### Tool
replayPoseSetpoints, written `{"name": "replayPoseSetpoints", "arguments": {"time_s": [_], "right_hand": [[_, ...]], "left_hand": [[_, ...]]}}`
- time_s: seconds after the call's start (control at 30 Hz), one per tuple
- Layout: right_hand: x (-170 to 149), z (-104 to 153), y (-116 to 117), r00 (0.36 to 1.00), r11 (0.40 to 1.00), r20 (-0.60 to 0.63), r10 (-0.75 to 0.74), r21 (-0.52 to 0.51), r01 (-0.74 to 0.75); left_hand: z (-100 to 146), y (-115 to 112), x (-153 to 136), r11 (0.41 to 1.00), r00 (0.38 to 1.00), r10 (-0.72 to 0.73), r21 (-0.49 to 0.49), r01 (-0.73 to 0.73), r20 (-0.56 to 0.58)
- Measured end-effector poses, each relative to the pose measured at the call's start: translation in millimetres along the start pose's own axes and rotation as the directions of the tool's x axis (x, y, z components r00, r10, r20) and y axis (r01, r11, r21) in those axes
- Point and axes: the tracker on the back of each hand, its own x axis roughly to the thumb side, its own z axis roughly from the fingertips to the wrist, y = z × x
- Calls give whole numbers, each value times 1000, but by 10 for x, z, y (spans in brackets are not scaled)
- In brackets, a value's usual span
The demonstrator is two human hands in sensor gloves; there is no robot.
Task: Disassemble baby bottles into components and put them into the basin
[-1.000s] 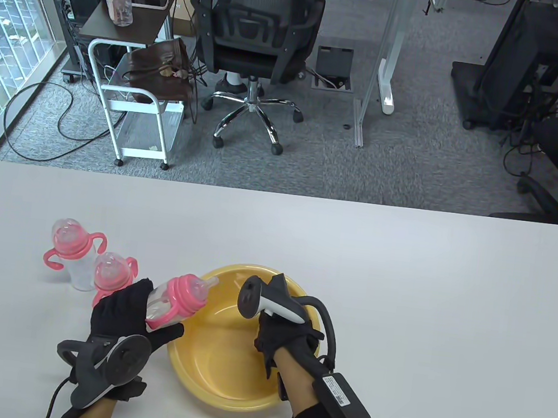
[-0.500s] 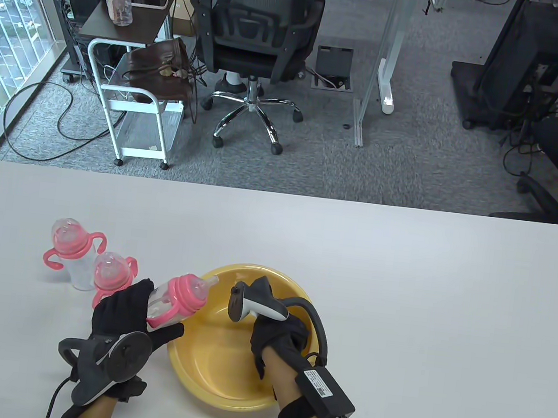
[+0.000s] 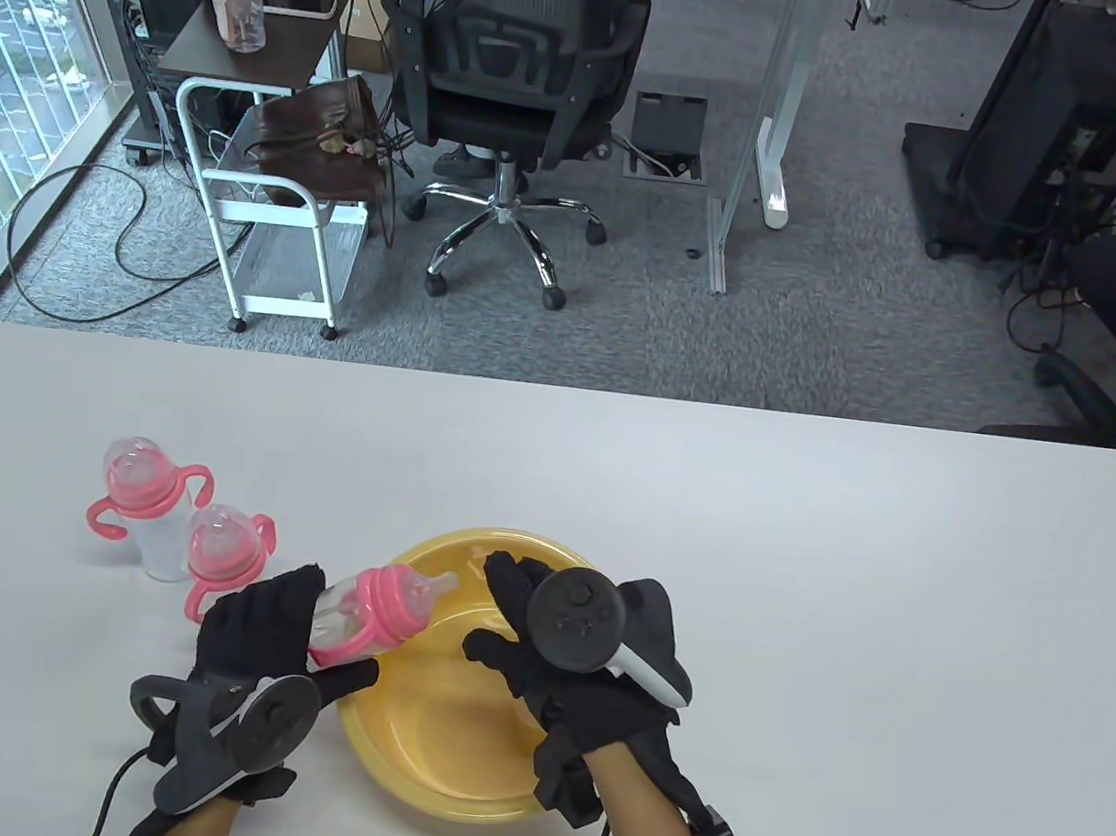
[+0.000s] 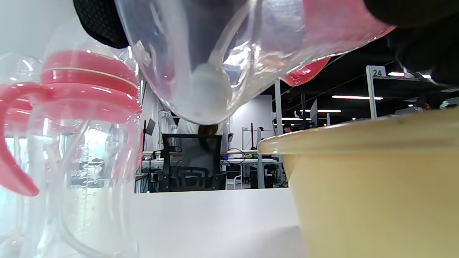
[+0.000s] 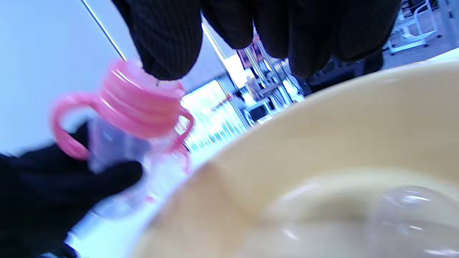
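Observation:
My left hand grips a clear baby bottle with a pink collar and handles, tilted with its teat over the rim of the yellow basin. From the left wrist view the held bottle hangs above the table beside the basin wall. My right hand hovers palm down over the basin, fingers spread towards the teat and holding nothing. In the right wrist view its fingers sit just above the pink collar. A clear cap lies in the basin.
Two more assembled bottles with pink collars stand on the white table left of the basin, one further back and one nearer my left hand. The nearer one fills the left of the left wrist view.
My right hand has turned palm down and moved left over the basin, up to the bottle's teat. My left hand has shifted slightly right with the bottle.

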Motion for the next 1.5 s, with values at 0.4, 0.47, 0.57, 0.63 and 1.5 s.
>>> {"name": "replayPoseSetpoints", "arguments": {"time_s": [0.4, 0.47, 0.57, 0.63, 1.5], "right_hand": [[-54, 115, -50, 961, 964, 80, -266, 31, 264], [-43, 125, -67, 941, 944, 81, -328, 61, 324], [-27, 152, -100, 956, 959, 85, -282, 43, 279], [-16, 161, -71, 953, 956, 89, -289, 66, 284], [69, 167, 120, 970, 978, 126, -206, 41, 203]], "left_hand": [[38, 197, 370, 999, 982, -13, 39, 6, 189], [14, 264, 468, 998, 972, -37, 65, 22, 232], [-6, 309, 529, 994, 963, -93, 87, 74, 254], [36, 305, 521, 991, 963, -98, 112, 72, 249], [202, 192, 258, 994, 984, -56, 104, 39, 172]]}}
